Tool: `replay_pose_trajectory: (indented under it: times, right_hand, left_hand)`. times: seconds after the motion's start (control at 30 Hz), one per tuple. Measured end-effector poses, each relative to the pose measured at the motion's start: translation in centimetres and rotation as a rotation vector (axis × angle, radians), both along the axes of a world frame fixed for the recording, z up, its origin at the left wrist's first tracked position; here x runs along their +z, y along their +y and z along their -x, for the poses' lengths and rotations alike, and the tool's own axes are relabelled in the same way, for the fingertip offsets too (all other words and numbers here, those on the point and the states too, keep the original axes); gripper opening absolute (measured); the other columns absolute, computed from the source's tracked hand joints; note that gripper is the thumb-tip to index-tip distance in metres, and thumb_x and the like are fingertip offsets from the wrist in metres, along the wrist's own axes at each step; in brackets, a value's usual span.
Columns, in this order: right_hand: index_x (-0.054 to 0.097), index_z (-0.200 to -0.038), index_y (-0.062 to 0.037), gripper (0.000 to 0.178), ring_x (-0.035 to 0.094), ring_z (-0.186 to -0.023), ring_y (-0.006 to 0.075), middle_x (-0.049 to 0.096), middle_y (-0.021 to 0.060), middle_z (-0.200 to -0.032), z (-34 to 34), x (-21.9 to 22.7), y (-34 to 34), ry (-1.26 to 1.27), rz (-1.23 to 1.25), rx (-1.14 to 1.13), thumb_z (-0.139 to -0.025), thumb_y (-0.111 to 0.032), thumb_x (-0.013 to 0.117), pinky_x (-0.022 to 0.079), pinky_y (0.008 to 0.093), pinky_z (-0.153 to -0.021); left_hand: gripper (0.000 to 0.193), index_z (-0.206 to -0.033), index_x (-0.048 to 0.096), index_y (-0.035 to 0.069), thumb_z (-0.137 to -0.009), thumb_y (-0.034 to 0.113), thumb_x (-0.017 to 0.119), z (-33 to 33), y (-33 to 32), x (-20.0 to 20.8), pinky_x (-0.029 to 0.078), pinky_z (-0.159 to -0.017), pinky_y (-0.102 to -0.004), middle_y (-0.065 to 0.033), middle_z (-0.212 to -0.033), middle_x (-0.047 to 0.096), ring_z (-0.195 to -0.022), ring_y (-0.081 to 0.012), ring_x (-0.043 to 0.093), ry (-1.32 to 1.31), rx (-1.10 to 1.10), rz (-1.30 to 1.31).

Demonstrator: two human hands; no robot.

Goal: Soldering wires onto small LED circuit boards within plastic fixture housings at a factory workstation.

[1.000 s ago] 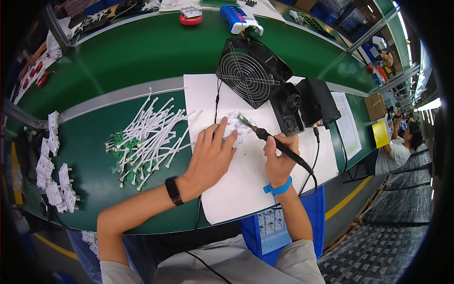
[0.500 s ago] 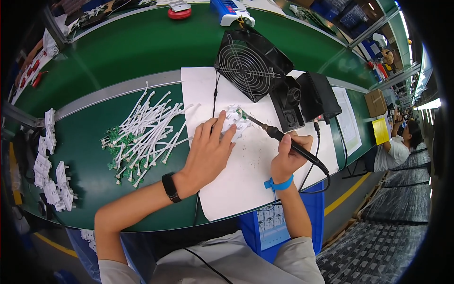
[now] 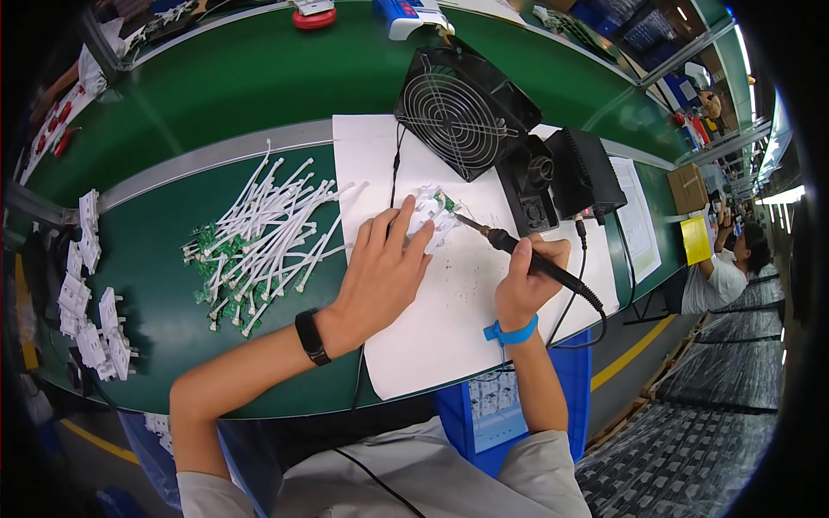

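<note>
My right hand [image 3: 528,285] is closed round the black handle of a soldering iron [image 3: 546,269]. Its metal tip lies just beside a small green circuit board [image 3: 446,201], though I cannot tell whether they touch. That board sits on a white plastic part [image 3: 429,212] lying on the white paper sheet [image 3: 432,345]. Fingers of my left hand [image 3: 380,272] hold the near left side of this part, hiding some of it. Left of that hand lies a pile of white cables [image 3: 276,224] with small green boards [image 3: 216,250] at their ends.
Behind the work stands a black fan [image 3: 453,112] with a wire grille. To its right are a black iron holder [image 3: 527,190] and a black box [image 3: 585,177] with a cord. White plastic parts [image 3: 91,319] line the far left. A blue bin [image 3: 570,388] is below the table edge.
The iron's tip has drawn back slightly to the right from the green board, which now shows more plainly. My left hand keeps its hold on the white part.
</note>
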State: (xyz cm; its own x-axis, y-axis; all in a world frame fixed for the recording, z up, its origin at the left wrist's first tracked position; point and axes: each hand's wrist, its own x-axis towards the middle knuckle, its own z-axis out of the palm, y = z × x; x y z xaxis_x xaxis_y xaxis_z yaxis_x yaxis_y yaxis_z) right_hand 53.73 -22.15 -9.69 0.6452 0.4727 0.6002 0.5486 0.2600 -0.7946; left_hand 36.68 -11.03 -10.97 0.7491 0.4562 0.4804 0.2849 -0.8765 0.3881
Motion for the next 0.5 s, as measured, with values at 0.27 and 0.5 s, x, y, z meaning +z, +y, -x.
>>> replay_pose_trajectory:
  times: [0.27,0.5]
  right_hand:
    - [0.043,-0.093,-0.0042,0.021,0.041,-0.063,0.0053,0.048,0.0025,-0.072,0.22,0.12,0.10,0.000,0.020,-0.027,-0.098,-0.004,0.064,0.033,0.0209,-0.058]
    - [0.044,-0.092,-0.0042,0.021,0.043,-0.063,0.0055,0.049,0.0027,-0.071,-0.43,0.18,-0.59,0.021,-0.029,-0.094,-0.098,-0.003,0.064,0.033,0.0215,-0.057]
  left_hand:
    - [0.043,-0.129,0.060,0.002,-0.089,0.012,0.072,0.15,0.21,0.01,0.041,-0.103,-0.0464,-0.0240,-0.150,0.046,-0.125,-0.0395,0.048,0.003,0.000,0.008]
    - [0.043,-0.129,0.060,0.002,-0.088,0.011,0.072,-0.15,0.10,0.33,0.040,-0.103,-0.0469,-0.0238,-0.149,0.047,-0.124,-0.0398,0.048,-0.011,-0.027,0.019]
